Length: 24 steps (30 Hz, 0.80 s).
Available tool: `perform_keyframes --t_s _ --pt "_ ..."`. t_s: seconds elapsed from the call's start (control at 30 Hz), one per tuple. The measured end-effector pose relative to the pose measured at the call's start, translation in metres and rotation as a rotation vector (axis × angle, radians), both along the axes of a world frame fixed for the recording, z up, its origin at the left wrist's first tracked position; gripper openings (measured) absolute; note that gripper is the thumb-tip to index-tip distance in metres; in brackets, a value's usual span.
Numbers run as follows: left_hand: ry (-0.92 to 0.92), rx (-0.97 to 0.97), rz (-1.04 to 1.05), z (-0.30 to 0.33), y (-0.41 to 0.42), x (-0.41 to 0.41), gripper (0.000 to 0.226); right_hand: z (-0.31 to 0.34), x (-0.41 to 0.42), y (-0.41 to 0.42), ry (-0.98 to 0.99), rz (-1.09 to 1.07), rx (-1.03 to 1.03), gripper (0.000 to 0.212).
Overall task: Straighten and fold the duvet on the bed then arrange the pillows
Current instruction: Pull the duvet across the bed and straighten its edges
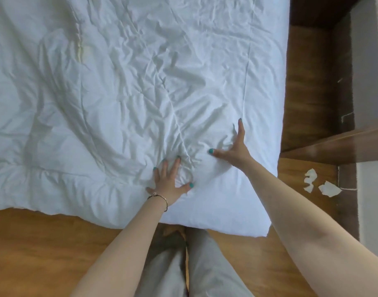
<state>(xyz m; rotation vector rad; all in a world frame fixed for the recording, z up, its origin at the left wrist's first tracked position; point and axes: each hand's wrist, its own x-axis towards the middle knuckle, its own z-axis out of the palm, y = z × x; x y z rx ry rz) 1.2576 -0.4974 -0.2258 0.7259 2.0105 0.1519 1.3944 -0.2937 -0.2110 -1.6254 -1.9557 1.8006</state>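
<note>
The white duvet (119,93) lies spread and wrinkled over the bed, its near edge hanging toward the wooden floor (44,243). The left hand (168,181) and the right hand (235,146) both press flat on it near that edge, fingers spread wide and holding nothing. Some torn paper scraps (325,187) lie on the floor to the right.

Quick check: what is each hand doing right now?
Left hand: open, fingers spread, pressing flat on the white duvet.
Right hand: open, fingers spread, pressing the duvet.
</note>
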Motion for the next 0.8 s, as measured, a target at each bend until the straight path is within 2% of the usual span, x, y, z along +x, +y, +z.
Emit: perform_keyframes --t_s 0.1,0.2,0.3,0.4,0.5,0.57,0.67,0.73,0.8 --pt "-0.028 0.072 0.063 0.007 0.002 -0.01 0.1 0.012 0.0 -0.01 0.098 -0.064 -0.019 0.127" --pt "0.032 0.177 0.107 0.022 0.017 -0.012 0.099 0.048 0.02 -0.008 0.082 0.077 0.173 0.104" --pt "0.148 0.176 -0.11 0.049 0.044 0.011 0.095 0.096 0.067 -0.004 0.025 0.155 0.346 0.09" --pt "0.24 0.261 -0.289 0.074 0.072 0.052 0.102 0.134 0.128 -0.01 -0.056 0.092 0.279 0.087" --pt "0.186 0.259 -0.419 0.083 0.072 0.093 0.107 0.154 0.188 -0.026 -0.196 0.138 0.099 0.084" --pt "0.19 0.225 -0.497 0.082 0.056 0.116 0.109 0.149 0.221 -0.043 -0.226 0.095 -0.047 0.082" --pt "0.226 0.111 -0.615 0.064 0.034 0.125 0.113 0.107 0.24 -0.066 -0.28 -0.092 -0.067 0.088" --pt "0.188 -0.051 -0.733 0.047 0.025 0.113 0.111 0.071 0.231 -0.072 -0.485 -0.09 -0.015 0.094" --pt "0.17 -0.146 -0.739 0.034 0.017 0.097 0.105 0.044 0.214 -0.075 -0.771 -0.005 0.032 0.105"
